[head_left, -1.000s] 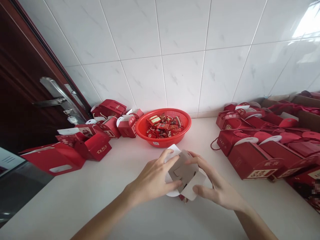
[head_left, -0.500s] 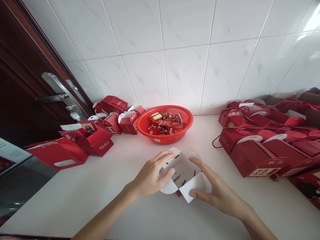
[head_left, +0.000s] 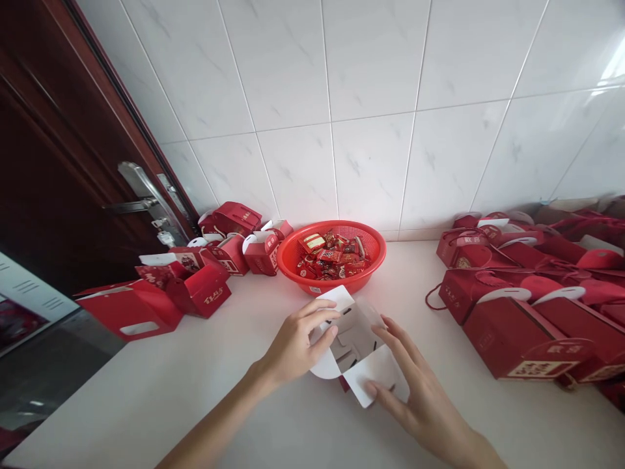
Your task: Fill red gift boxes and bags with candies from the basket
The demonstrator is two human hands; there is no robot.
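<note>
An open gift box (head_left: 355,329) with a white inside and spread flaps stands on the white table, seen from above. My left hand (head_left: 297,342) is at its left side, thumb and fingers round the left flap. On the right side, my right hand (head_left: 415,384) has its thumb on the white front flap (head_left: 372,376) and its fingers along the right flap. A little red of the box's outside shows below. Behind it is a red plastic basket (head_left: 336,286) with wrapped sweets (head_left: 332,255) in it.
Red boxes (head_left: 200,286) stand at the left, near a dark door (head_left: 63,130) with a metal handle. Rows of red boxes (head_left: 517,332) with cords fill the right side. A white tiled wall (head_left: 371,169) rises behind the table (head_left: 229,404).
The view has shifted, so the surroundings sit lower and farther right. My right hand has moved down along the box, which looks slightly turned. My left hand stays at the left flap.
</note>
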